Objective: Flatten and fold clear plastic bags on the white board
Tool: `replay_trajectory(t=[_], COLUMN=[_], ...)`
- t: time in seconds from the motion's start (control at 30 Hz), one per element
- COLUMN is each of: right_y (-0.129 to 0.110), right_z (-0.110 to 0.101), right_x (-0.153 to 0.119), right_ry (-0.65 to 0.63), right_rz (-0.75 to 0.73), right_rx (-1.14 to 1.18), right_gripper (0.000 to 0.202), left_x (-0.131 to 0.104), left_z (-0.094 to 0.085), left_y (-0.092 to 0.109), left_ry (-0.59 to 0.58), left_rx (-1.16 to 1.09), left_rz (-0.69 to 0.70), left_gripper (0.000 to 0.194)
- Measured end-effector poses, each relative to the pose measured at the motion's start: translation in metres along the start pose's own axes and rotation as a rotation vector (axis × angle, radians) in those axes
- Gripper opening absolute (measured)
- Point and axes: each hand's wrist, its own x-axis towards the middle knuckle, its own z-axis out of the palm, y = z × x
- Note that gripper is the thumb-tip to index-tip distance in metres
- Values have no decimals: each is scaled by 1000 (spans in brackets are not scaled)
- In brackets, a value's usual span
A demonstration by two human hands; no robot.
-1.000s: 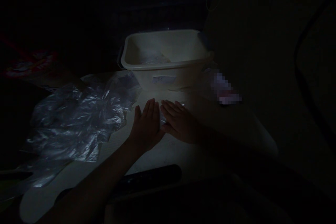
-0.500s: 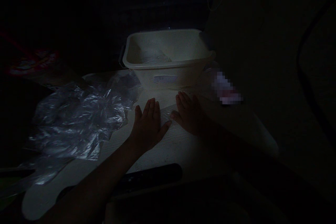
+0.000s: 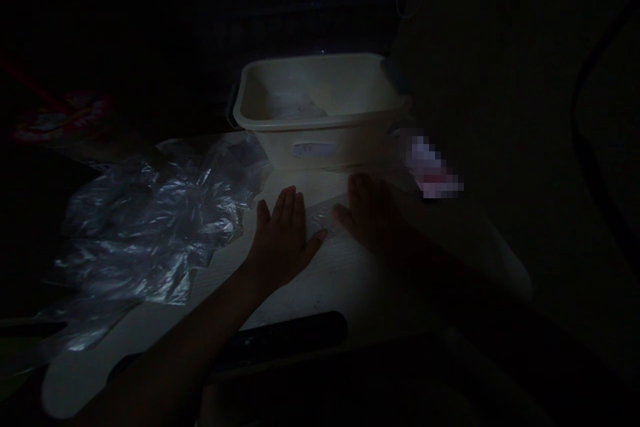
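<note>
A small clear plastic sheet lay flat on the pale tabletop, just in front of the cream rectangular plastic tub. I saw the left hand pressed flat on its left edge, fingers together, thumb out. The right hand lay palm down on its right side, fingers spread flat. A heap of crumpled clear plastic bags sat to the left.
</note>
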Motion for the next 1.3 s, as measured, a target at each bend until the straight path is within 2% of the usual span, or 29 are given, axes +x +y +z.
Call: replay_trajectory(t=[0.13, 0.27, 0.4, 0.6, 0.83, 1.0, 1.17, 1.3], right_y=[1, 3, 5, 7, 4, 3, 3, 3], right_z=[1, -2, -9, -12, -16, -23, -27, -31], right_x=[-2, -1, 6, 14, 15, 14, 14, 14], right_ry=[10, 4, 27, 11, -130, -239, -234, -259], right_rz=[42, 46, 16, -70, 2, -29, -61, -36], right_rx=[12, 15, 54, 238, 315, 257, 205, 312], right_gripper=[65, 62, 45, 22, 20, 23, 26, 23], left_x=[-1, -1, 0, 2, 3, 4, 3, 3], left_z=[0, 0, 0, -4, -8, -8, -9, -8], left_y=[0, -2, -5, -7, -7, -7, -7, -7], left_ry=[23, -10, -35, -80, -105, -102, -120, -109], left_rx=[-25, -9, 0, -39, -85, -97, -98, -88], left_rz=[3, 4, 30, 182, 251, 244, 237, 240], left_gripper=[61, 62, 63, 67, 69, 69, 70, 69])
